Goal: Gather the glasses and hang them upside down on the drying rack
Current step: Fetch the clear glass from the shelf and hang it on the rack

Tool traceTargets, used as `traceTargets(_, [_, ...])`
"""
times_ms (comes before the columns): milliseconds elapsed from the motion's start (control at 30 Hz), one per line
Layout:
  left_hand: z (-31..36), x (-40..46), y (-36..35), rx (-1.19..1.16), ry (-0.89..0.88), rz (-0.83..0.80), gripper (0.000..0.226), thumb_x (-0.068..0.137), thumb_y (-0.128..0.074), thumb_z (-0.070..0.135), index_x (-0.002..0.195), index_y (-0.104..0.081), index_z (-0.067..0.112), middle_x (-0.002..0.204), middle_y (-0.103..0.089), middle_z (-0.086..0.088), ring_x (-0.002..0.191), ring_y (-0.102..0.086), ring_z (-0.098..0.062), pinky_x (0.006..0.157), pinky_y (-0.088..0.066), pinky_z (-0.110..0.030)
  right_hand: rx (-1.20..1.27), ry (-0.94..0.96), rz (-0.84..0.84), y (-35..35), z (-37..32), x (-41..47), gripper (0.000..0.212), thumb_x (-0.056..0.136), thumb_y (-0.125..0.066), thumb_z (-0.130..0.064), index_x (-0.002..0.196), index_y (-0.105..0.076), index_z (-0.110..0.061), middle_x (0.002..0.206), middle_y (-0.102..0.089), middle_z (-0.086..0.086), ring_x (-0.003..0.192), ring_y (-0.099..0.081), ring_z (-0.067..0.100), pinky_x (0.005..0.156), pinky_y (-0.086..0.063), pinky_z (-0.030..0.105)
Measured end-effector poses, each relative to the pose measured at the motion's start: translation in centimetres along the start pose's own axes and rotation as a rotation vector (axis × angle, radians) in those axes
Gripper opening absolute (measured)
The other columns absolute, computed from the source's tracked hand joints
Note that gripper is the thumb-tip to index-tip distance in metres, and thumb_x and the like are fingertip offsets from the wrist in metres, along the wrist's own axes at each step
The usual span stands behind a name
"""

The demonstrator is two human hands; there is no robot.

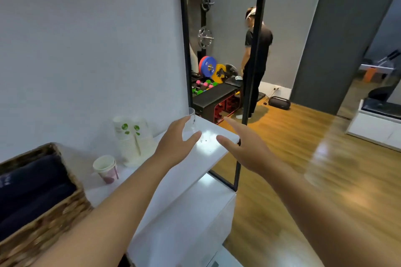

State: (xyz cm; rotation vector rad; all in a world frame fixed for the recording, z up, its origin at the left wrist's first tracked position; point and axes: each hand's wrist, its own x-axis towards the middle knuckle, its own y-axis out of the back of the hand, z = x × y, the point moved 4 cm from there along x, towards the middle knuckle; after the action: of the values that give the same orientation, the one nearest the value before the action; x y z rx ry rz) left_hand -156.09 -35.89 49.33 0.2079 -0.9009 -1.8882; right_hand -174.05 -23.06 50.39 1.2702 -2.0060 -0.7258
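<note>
Wicker basket (43, 197) with dark folded towels at far left on the white worktop (191, 171); paper cup (106, 168) upright just right of it; stack of paper cups (132, 138) behind, against the wall; left hand (175, 143) reaches to the far worktop end, fingers (182, 121) spread and curling round a clear glass (191, 122) standing upright there, at or almost at the glass, no firm grasp visible; right hand (245, 147) hovers beside it over the worktop edge, fingers loose and spread, holding nothing; black-framed mirror (223, 39) behind shows weight plates and a standing person; wood floor (303, 158) at right.
</note>
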Motion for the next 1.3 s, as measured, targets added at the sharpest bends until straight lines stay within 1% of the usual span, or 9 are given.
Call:
traceTargets(100, [-1.1,3.7,-2.3,0.037,0.02,0.019,0.069,0.097,-0.062,0.053,0.157,-0.035,0.032,0.163,-0.035,0.004,0.146,-0.039,-0.018,0.105,-0.034,-0.027,0.01,0.017,-0.034,-0.1,1.9,3.4,0.077,0.097,-0.054,-0.067,0.163,-0.029,-0.037,0.167,-0.036,-0.011,0.153,-0.034,0.014,0.119,-0.034,0.04])
traceTargets(300, [-6.5,12.9,-5.9,0.1,0.112,0.088,0.08,0.091,-0.066,0.06,0.158,-0.034,0.03,0.167,-0.03,-0.002,0.152,-0.031,-0.026,0.118,-0.033,-0.046,0.043,-0.01,-0.07,-2.7,5.3,9.9,0.075,0.096,-0.055,-0.067,0.161,-0.029,-0.042,0.167,-0.036,-0.014,0.152,-0.033,0.012,0.12,-0.036,0.045])
traceTargets(533, [-13.4,23.6,-10.2,0.187,0.187,0.126,0.095,0.083,-0.07,0.069,0.16,-0.028,0.033,0.171,-0.021,-0.005,0.154,-0.026,-0.032,0.114,-0.039,-0.049,0.091,-0.092,-0.088,-8.2,8.0,17.4,0.07,0.096,-0.058,-0.064,0.158,-0.031,-0.046,0.166,-0.035,-0.016,0.15,-0.035,0.012,0.117,-0.032,0.038])
traceTargets(633, [-15.6,26.2,-11.5,0.231,0.201,0.155,0.1,0.079,-0.07,0.072,0.161,-0.024,0.035,0.172,-0.02,-0.006,0.154,-0.026,-0.034,0.113,-0.04,-0.052,0.161,-0.151,-0.082,-10.3,9.1,20.0,0.067,0.095,-0.057,-0.066,0.155,-0.032,-0.05,0.165,-0.036,-0.017,0.148,-0.038,0.013,0.114,-0.036,0.038])
traceTargets(767, [-18.0,28.1,-13.0,0.176,0.229,0.159,0.108,0.076,-0.071,0.075,0.161,-0.015,0.041,0.171,-0.023,-0.003,0.155,-0.027,-0.032,0.113,-0.041,-0.05,0.209,-0.215,-0.068,-12.0,10.0,22.6,0.068,0.094,-0.055,-0.067,0.155,-0.03,-0.051,0.165,-0.038,-0.014,0.147,-0.041,0.014,0.114,-0.039,0.041])
traceTargets(900, [-18.7,28.9,-13.6,0.076,0.218,0.175,0.105,0.08,-0.079,0.061,0.162,-0.017,0.039,0.163,-0.038,0.001,0.144,-0.045,-0.024,0.107,-0.047,-0.038,0.235,-0.241,-0.061,-12.9,10.5,24.3,0.07,0.093,-0.054,-0.068,0.156,-0.029,-0.052,0.166,-0.037,-0.012,0.149,-0.04,0.016,0.115,-0.038,0.045])
traceTargets(1000, [-18.6,28.6,-13.3,0.046,0.211,0.196,0.105,0.08,-0.08,0.058,0.161,-0.015,0.041,0.155,-0.047,0.0,0.134,-0.054,-0.022,0.098,-0.049,-0.032,0.246,-0.24,-0.058,-13.4,10.6,24.8,0.07,0.093,-0.056,-0.067,0.156,-0.029,-0.052,0.166,-0.037,-0.011,0.148,-0.04,0.016,0.112,-0.039,0.04])
traceTargets(1100, [-18.1,27.8,-12.6,0.002,0.208,0.205,0.106,0.079,-0.081,0.059,0.161,-0.014,0.043,0.151,-0.052,0.0,0.129,-0.057,-0.021,0.09,-0.043,-0.026,0.27,-0.232,-0.064,-13.4,10.4,24.9,0.074,0.091,-0.058,-0.068,0.157,-0.03,-0.051,0.165,-0.039,-0.011,0.147,-0.042,0.015,0.104,-0.036,0.033])
traceTargets(1300, [-14.1,24.7,-9.7,-0.029,0.148,0.238,0.108,0.076,-0.082,0.06,0.16,-0.017,0.041,0.151,-0.053,0.001,0.129,-0.058,-0.022,0.099,-0.054,-0.039,0.253,-0.171,-0.078,-12.6,9.2,23.5,0.088,0.085,-0.074,-0.062,0.158,-0.028,-0.048,0.165,-0.038,-0.012,0.14,-0.043,0.008,0.102,-0.038,0.029])
